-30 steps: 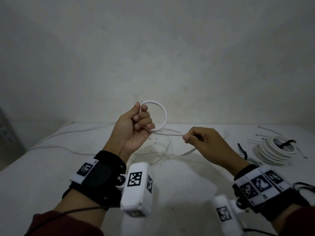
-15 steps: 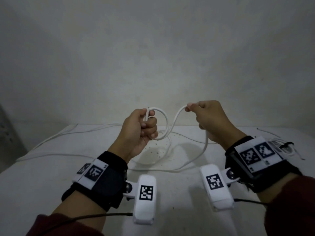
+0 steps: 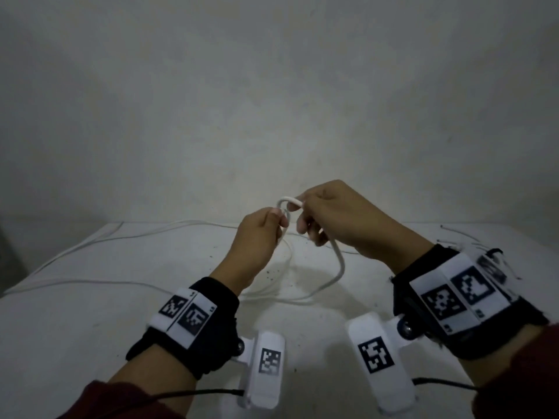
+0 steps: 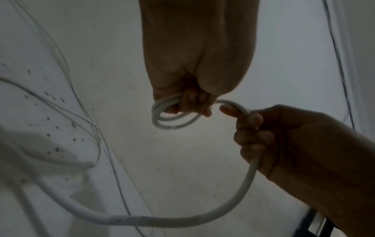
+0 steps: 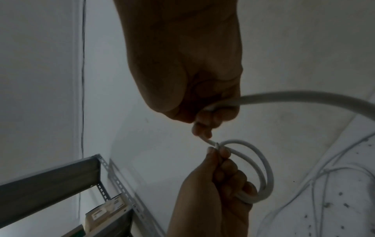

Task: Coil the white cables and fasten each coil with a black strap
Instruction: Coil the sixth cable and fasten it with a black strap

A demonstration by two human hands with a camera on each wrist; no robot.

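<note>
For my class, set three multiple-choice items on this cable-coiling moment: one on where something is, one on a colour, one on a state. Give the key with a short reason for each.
1. Where is the small coil of cable?
A. flat on the table
B. in the left hand
C. hung on the shelf frame

2. What colour is the cable being wound?
A. white
B. black
C. red

3. What is the right hand doing?
A. resting open on the table
B. pointing at the wall
C. gripping the cable

Key: 1 B, since the left hand has its fingers curled through the loops, held above the table. 2 A, as the cable shows white in every view. 3 C, because the right hand has its fingers closed round the cable, which trails down from it to the table.
</note>
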